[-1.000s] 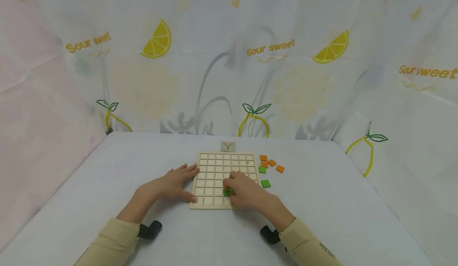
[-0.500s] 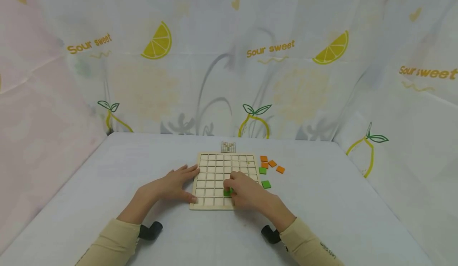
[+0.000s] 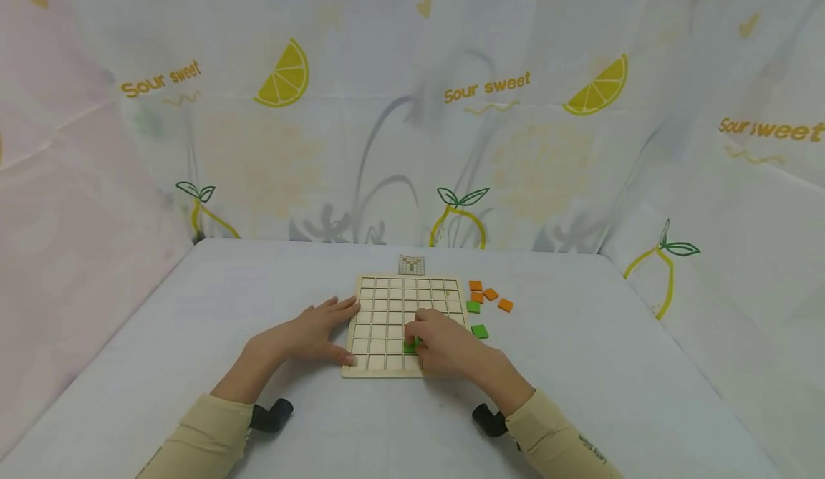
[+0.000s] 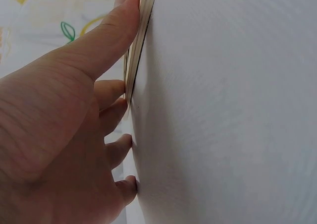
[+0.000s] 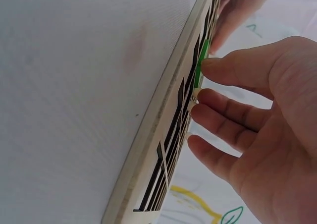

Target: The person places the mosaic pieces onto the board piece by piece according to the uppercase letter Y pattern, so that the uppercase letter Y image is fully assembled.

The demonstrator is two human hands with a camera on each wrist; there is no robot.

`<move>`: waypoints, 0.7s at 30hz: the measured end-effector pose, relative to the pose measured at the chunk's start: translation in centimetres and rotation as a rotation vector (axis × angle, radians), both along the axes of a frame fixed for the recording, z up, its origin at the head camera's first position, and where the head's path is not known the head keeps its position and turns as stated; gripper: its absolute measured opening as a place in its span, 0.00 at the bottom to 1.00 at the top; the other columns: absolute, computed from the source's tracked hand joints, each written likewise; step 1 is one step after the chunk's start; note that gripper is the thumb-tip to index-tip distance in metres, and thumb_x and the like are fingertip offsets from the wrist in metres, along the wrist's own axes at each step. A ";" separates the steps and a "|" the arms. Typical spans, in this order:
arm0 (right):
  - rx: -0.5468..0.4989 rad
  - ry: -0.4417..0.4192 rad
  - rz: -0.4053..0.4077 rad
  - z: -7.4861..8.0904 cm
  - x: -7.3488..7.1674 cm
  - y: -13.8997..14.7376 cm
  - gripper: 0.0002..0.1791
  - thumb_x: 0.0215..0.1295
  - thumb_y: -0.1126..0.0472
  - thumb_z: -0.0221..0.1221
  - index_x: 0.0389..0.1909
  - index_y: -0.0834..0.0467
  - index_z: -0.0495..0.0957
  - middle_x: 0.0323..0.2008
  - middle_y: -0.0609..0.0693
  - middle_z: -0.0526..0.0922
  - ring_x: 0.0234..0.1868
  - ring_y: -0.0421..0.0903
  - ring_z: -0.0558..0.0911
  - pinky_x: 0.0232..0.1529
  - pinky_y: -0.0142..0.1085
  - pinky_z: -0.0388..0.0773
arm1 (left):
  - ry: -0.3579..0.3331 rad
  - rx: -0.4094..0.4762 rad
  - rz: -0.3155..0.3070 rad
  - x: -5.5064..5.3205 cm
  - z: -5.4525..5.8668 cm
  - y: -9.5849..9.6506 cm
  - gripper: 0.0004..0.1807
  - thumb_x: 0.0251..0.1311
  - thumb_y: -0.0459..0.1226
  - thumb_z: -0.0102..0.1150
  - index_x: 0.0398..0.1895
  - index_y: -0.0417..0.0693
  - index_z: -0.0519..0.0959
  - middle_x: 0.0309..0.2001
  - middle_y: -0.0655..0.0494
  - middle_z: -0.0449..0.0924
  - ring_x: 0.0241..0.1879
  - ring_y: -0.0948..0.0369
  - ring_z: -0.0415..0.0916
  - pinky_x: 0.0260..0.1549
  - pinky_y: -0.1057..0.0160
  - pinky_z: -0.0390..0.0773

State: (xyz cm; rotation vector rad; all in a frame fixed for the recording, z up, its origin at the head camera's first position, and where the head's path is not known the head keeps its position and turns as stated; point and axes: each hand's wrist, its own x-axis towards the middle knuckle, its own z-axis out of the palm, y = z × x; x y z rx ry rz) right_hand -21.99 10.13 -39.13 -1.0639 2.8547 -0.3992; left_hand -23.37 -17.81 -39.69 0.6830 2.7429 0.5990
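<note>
A pale wooden grid board (image 3: 377, 328) lies flat on the white table. My left hand (image 3: 309, 332) rests at its left edge with fingers spread, the thumb (image 4: 114, 35) touching the near corner. Over the lower middle of the grid, my right hand (image 3: 447, 343) pinches a green square tile (image 3: 410, 347) at one of the cells. In the right wrist view, the thumb presses the green tile (image 5: 201, 65), which looks slightly tilted over the grid. The index finger is mostly hidden there behind the thumb and tile.
Right of the board lie two loose green tiles (image 3: 480, 331) and several orange tiles (image 3: 505, 306). Behind the board is a small card with a printed grid pattern (image 3: 411, 265). A printed curtain (image 3: 387, 142) surrounds the table (image 3: 580, 364).
My right hand has shifted very slightly to the right with the green tile, staying over the same part of the grid. The left hand keeps its place at the board's edge.
</note>
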 end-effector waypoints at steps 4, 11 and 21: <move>-0.001 0.020 0.000 -0.1 0.0 0.1 0.12 0.63 0.68 0.56 0.39 0.49 0.82 0.35 0.41 0.73 0.38 0.38 0.69 0.41 0.29 0.72 | -0.004 -0.006 0.003 -0.2 -0.2 0.0 0.57 0.49 0.60 0.71 0.78 0.45 0.56 0.79 0.45 0.51 0.78 0.37 0.43 0.71 0.28 0.44; -0.015 0.038 -0.003 -0.1 0.0 0.6 0.12 0.62 0.69 0.55 0.38 0.49 0.82 0.36 0.42 0.75 0.38 0.39 0.69 0.42 0.31 0.73 | 0.001 -0.005 -0.005 -0.2 -0.1 0.0 0.57 0.49 0.60 0.71 0.77 0.43 0.56 0.79 0.44 0.51 0.78 0.36 0.43 0.70 0.27 0.45; -0.025 0.032 -0.033 0.1 -0.4 1.7 0.14 0.61 0.70 0.55 0.40 0.48 0.81 0.40 0.40 0.77 0.43 0.39 0.72 0.47 0.35 0.76 | 0.002 0.003 -0.003 -0.2 -0.1 -0.1 0.57 0.49 0.59 0.71 0.77 0.42 0.57 0.79 0.43 0.51 0.78 0.36 0.43 0.70 0.27 0.44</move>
